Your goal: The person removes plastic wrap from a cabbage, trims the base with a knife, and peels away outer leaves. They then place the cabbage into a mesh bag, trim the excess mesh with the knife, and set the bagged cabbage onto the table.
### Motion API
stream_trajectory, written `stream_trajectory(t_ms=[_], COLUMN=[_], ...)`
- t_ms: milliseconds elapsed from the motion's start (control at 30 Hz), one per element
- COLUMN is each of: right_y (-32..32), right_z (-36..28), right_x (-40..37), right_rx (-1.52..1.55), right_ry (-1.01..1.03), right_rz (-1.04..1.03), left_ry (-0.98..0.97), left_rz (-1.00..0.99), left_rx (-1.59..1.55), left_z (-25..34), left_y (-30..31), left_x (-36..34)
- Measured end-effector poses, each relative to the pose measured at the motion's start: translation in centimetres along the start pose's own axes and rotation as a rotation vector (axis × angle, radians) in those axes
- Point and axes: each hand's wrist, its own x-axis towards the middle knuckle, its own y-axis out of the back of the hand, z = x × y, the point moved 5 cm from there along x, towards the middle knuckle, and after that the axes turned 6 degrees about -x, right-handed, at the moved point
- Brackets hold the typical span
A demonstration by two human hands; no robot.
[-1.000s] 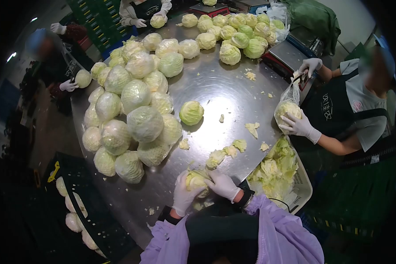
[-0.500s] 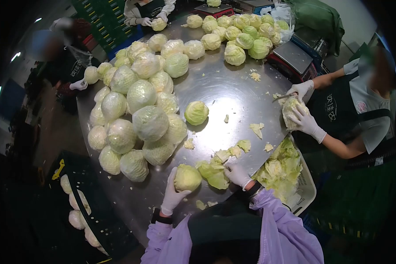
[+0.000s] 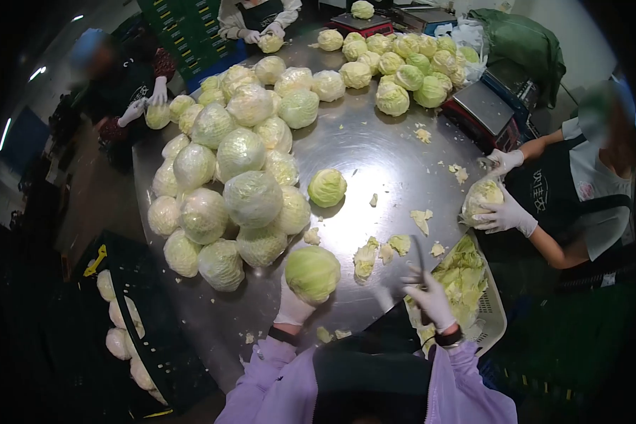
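My left hand (image 3: pixel 292 308), in a white glove, cups a trimmed green cabbage (image 3: pixel 312 273) from below on the steel table (image 3: pixel 374 152). My right hand (image 3: pixel 431 299), also gloved, is raised at the table's near right edge and grips what looks like a knife (image 3: pixel 417 260), its dark blade pointing up. Cut leaves (image 3: pixel 369 254) lie between my two hands. A white basket (image 3: pixel 493 311) of trimmed leaves sits just right of my right hand.
A big pile of wrapped cabbages (image 3: pixel 240 177) fills the table's left, with one loose cabbage (image 3: pixel 327 187) beside it. Bare cabbages (image 3: pixel 403 63) and a scale (image 3: pixel 484 106) stand at the far right. A co-worker's gloved hands hold a cabbage (image 3: pixel 482 198). A black crate (image 3: pixel 131 332) is on the left.
My left hand has lifted and pushed the cabbage forward. My right hand has left the cut leaves and swung right and up, toward the basket.
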Motion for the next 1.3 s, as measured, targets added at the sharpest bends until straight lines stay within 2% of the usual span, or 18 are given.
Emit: stream_trajectory(t_ms=[67,100,167,267,367,533,600,700,767,800,867,933,1000,1067,1133,1200,1267,1300], right_y=[-5.4,-7.5,-10.7,-12.7,-10.3,-5.4,-3.5,-5.5,-6.9,-7.6,-8.8,-10.3,-11.0,-12.2,-11.6,-11.3,-11.0,-11.0], right_z=[-0.7,-0.1,1.9,5.8,1.3,1.1,-1.3,-1.8,-4.4,-5.0,-6.4,-7.7,-8.3,-7.7,-6.4,-6.0,-5.5,-5.5], right_x=[1.1,2.0,4.2,7.0,7.3,14.3,14.2,17.4,18.9,20.2,23.0,25.3,26.5,27.7,28.5,28.3,26.5,25.7], right_rx=[0.346,0.466,0.719,0.914,1.182,1.341,1.092,0.863,0.674,0.571,0.387,0.337,0.324,0.412,0.412,0.512,0.524,0.468], right_ry=[0.051,0.037,0.004,-0.205,-0.208,-0.122,-0.030,0.070,0.023,0.031,0.059,0.151,0.140,-0.015,-0.030,0.002,-0.041,0.077], right_rz=[-0.271,-0.351,-0.480,-0.571,-0.333,-0.244,0.118,-0.112,-0.104,-0.100,-0.004,0.097,0.091,-0.103,-0.097,-0.194,-0.207,-0.173], left_ry=[0.630,0.630,0.720,0.672,0.591,0.617,0.607,0.479,0.214,0.209,0.014,0.070,0.142,-0.059,0.028,0.446,0.294,0.180], left_rz=[0.050,0.040,0.035,-0.142,-0.088,0.051,0.074,0.110,0.070,0.078,0.128,0.095,-0.424,-0.533,-0.641,-0.199,0.106,0.196], left_rx=[-1.370,-1.374,-0.850,-0.497,-0.440,-0.210,-0.233,-0.185,0.458,0.456,0.939,0.872,0.514,0.498,0.461,0.002,0.045,0.174], left_z=[-1.5,-1.2,-1.6,-1.2,-2.0,-3.3,-5.4,-8.7,-8.8,-9.5,-9.4,-8.5,-8.1,-10.2,-9.9,-11.0,-10.6,-7.7], left_y=[-2.6,-3.1,-3.0,-1.2,0.9,3.0,3.3,3.3,2.9,2.4,1.0,-0.4,-4.0,-6.4,-6.5,-3.9,-1.8,-0.7], left_x=[0.0,-0.2,-1.2,-1.4,-1.0,1.1,1.9,3.4,5.0,5.4,6.0,6.6,6.5,3.7,3.8,4.3,5.3,6.8])
